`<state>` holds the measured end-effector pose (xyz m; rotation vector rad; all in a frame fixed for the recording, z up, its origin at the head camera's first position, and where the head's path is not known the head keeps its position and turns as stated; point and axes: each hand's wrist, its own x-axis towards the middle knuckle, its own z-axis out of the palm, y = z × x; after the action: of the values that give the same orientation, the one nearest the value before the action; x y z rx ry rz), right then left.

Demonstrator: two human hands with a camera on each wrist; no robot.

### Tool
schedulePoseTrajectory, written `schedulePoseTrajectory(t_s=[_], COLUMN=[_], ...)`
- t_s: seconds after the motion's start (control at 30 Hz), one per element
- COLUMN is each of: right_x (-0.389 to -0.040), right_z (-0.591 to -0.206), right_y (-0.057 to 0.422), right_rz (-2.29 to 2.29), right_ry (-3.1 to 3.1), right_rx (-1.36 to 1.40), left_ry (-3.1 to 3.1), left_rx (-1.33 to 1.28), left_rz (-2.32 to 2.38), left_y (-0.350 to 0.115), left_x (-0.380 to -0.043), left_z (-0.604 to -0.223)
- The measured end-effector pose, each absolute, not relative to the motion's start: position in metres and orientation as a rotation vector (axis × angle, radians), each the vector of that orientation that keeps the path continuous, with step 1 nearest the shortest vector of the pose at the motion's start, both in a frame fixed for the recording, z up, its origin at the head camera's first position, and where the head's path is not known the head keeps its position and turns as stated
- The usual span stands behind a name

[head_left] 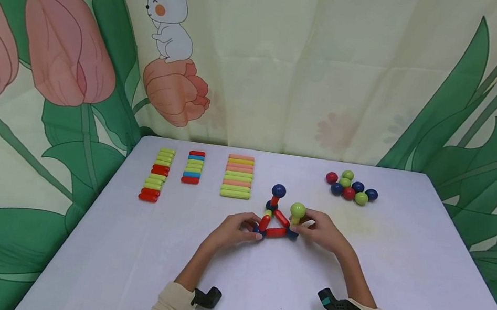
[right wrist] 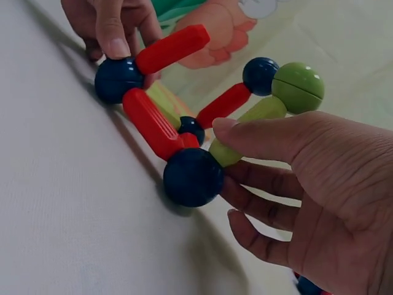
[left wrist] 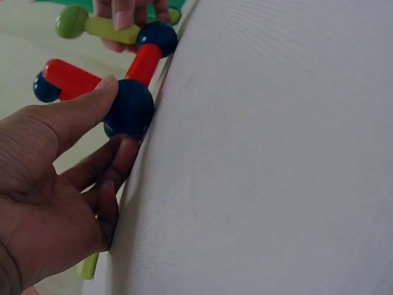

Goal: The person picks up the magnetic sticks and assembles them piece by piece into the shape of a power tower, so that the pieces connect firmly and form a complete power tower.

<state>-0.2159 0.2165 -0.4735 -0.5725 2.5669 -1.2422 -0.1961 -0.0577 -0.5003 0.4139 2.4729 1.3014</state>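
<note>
On the white table stands a triangle of magnetic rods, with dark blue balls at its corners. Its front rod (head_left: 276, 232) is red. My left hand (head_left: 234, 231) pinches the left corner ball (left wrist: 130, 107) between thumb and fingers; a bare red rod (right wrist: 174, 49) sticks up from that ball. My right hand (head_left: 321, 230) holds a yellow-green rod (right wrist: 263, 112) standing on the right corner ball (right wrist: 193, 177). A green ball (head_left: 298, 209) caps that rod. At the back corner, another red rod (right wrist: 225, 105) rises to a blue ball (head_left: 279, 190).
At the back left lie three columns of loose rods: a green and red one (head_left: 157, 176), a short mixed one (head_left: 193, 167) and a longer pastel one (head_left: 238, 177). Several loose balls (head_left: 349, 193) cluster at the back right. A printed curtain (head_left: 266, 62) hangs behind the table.
</note>
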Motion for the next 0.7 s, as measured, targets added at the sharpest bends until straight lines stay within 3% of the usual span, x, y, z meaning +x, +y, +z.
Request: schedulePoseTrajectory(t_s=[0.23,0.5,0.7], right_x=[-0.218,-0.223,-0.224], right_z=[-0.475,-0.478,-0.484], right_y=[0.223,0.224,0.222], right_rz=[-1.198,-1.121,-1.234], right_ry=[2.644,2.673,2.636], right_rx=[-0.531,-0.397,-0.421], left_ry=[2.27,2.356,2.437], left_rx=[0.69,0.308,0.322], left_rz=[1.255,1.52,1.433], left_y=[-0.065,-0.058,-0.051], left_x=[-0.197,-0.2,-0.203], left_z=[-0.502,-0.495,-0.493])
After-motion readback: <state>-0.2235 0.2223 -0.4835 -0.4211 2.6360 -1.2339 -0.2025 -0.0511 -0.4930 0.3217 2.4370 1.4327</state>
